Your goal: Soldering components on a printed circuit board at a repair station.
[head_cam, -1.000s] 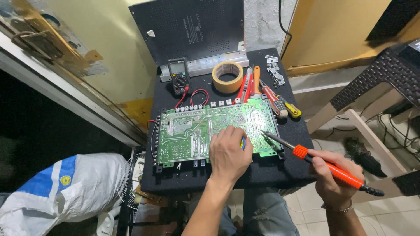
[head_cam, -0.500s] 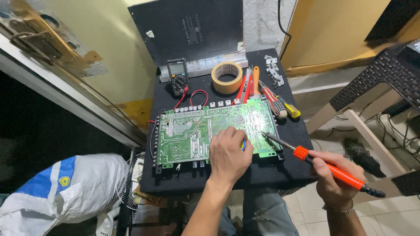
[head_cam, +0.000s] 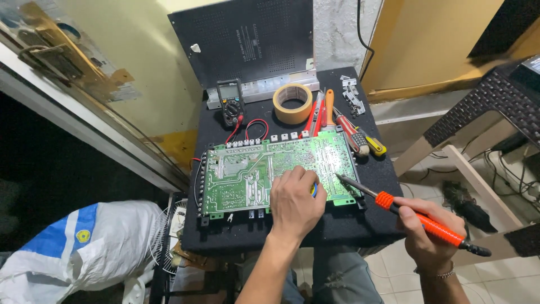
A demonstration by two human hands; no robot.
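On black table (head_cam: 337, 231): one circuit board (head_cam: 242, 174), one soldering iron (head_cam: 416, 217), two hands.

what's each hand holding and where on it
Right hand grips the soldering iron by its orange handle. Left hand pinches a small blue-and-yellow item, mostly hidden.

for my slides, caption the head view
Left hand rests on green circuit board; right hand holds orange soldering iron, tip at board.
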